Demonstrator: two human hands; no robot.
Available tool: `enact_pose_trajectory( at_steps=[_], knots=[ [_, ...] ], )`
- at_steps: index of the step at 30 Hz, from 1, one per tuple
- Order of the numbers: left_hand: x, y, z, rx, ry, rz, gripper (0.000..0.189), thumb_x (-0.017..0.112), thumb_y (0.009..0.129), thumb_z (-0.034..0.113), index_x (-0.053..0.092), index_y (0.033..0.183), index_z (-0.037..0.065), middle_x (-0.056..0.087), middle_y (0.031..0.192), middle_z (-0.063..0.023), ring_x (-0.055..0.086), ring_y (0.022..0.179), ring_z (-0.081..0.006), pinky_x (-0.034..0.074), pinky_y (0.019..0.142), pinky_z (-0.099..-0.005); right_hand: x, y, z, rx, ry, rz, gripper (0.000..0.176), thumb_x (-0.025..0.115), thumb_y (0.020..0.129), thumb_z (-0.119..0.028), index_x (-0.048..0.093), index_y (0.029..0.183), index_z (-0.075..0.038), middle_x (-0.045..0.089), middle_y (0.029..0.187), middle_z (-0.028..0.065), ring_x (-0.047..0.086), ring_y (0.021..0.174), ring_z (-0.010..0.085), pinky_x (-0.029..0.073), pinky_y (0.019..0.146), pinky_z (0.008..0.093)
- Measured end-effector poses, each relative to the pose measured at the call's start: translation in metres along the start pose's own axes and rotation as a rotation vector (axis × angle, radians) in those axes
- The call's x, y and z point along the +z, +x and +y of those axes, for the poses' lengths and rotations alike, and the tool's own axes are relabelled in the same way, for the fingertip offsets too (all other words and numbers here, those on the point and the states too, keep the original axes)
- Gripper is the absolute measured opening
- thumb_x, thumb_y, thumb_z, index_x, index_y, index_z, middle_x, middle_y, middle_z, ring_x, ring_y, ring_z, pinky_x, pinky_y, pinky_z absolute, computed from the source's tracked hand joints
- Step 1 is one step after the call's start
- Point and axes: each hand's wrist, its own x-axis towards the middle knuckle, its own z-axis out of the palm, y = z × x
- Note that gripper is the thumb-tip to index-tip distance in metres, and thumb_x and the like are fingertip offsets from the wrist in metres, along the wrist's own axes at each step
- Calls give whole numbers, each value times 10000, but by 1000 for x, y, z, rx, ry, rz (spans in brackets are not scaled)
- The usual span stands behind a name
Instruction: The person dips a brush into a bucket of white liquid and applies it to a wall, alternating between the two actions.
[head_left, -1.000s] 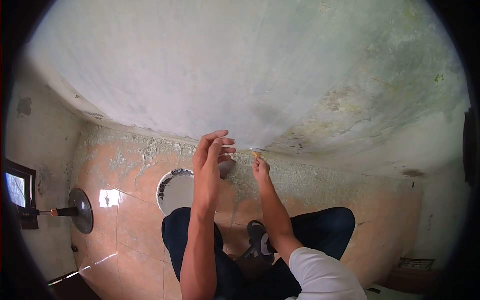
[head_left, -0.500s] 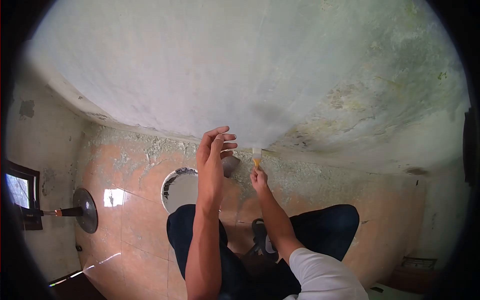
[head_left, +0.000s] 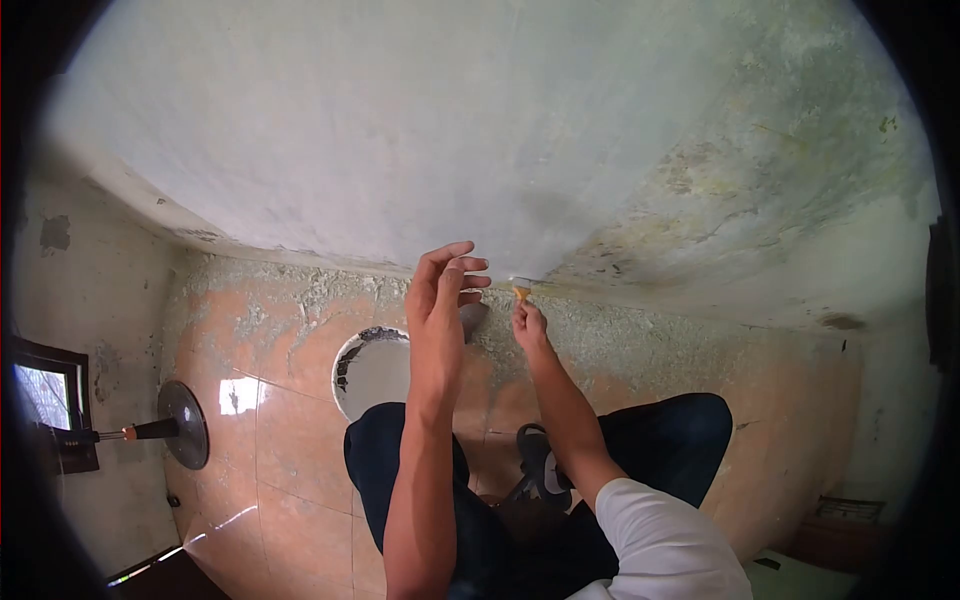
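My right hand [head_left: 531, 324] is closed around the handle of a paintbrush [head_left: 522, 289]. The brush's yellow handle points back at me, and its bristle end meets the bottom of the pale wall [head_left: 400, 130]. To its left, my left hand [head_left: 440, 295] is raised in front of the wall with loosely curled, parted fingers and nothing in them. Below that hand stands a white bucket [head_left: 337, 372] of whitish liquid, dark flakes stuck inside its rim. A greyish object [head_left: 474, 319], partly hidden by the left hand, is on the floor.
Peeled paint flakes [head_left: 300, 290] litter the tiled floor [head_left: 290, 460] along the wall. Yellowish, stained plaster [head_left: 690, 200] covers the wall's right part. A round-based stand [head_left: 184, 425] is at the left. My bent knees and a sandal [head_left: 538, 455] are below.
The paintbrush and my right hand have moved slightly up, the bristles now angled along the wall's foot. My left hand keeps its pose. The whole view has shifted a little.
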Motion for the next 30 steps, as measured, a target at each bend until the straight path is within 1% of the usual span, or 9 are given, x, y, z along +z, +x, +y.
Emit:
enact_pose_trajectory(
  at_steps=[3,4,7,10,14,16,20,22,30],
  knots=[
    [0,6,2,20,16,-12,342,542,1108,259,658,1330,26,725,1142,-85,691,1017,-174,521,918,-329,-29,-40,19,-65,-190,-25,92,488,1079,-30,567,1037,-52,474,788,-15,342,554,81,278,482,263],
    [-2,6,1,21,-5,3,339,542,1109,256,658,1328,24,726,1141,-85,692,1014,-177,522,914,-329,-35,-31,22,29,-143,128,87,498,1072,-40,584,1087,-45,499,807,-16,349,546,77,267,462,260],
    [1,-1,-5,-1,-15,1,334,540,1110,250,659,1324,23,727,1138,-86,694,1011,-179,523,910,-329,-25,6,2,-14,-266,118,132,494,1071,-29,585,1156,14,521,834,0,353,547,71,264,460,248],
    [0,4,-2,17,14,-15,332,539,1109,247,660,1323,24,728,1137,-85,694,1013,-177,523,908,-328,73,-11,-51,10,-65,240,157,483,1070,0,568,1179,74,527,849,26,369,571,70,270,471,240],
    [-3,14,-10,20,-18,7,334,540,1107,253,664,1321,29,728,1137,-83,688,1019,-172,521,906,-325,142,-91,-79,-94,-130,196,152,486,1083,2,551,1170,108,531,874,53,400,610,60,283,486,227],
    [2,11,-12,19,-44,-1,321,531,1108,237,663,1310,25,728,1133,-86,679,1007,-167,513,889,-318,164,-123,-89,-186,-27,115,186,533,1073,4,580,1222,104,586,919,65,438,645,69,308,508,237],
    [7,3,-12,30,-83,-41,302,519,1110,215,657,1292,18,727,1121,-88,661,977,-162,503,860,-313,253,-227,-102,-339,-29,75,163,541,1089,-17,593,1191,99,581,938,60,430,657,61,307,523,234],
    [8,-4,-9,54,-113,-51,300,518,1111,217,656,1289,18,727,1118,-87,657,968,-161,502,856,-314,281,-264,-115,-460,-113,-174,176,559,1102,-56,599,1175,99,586,969,61,421,675,57,317,530,239],
    [-9,-13,-7,109,-153,-49,319,529,1111,260,666,1303,46,732,1130,-79,676,973,-160,521,871,-323,414,-410,-181,-620,-127,-490,142,563,1080,-22,590,1157,94,582,1008,73,427,703,56,328,536,241]
  ],
)
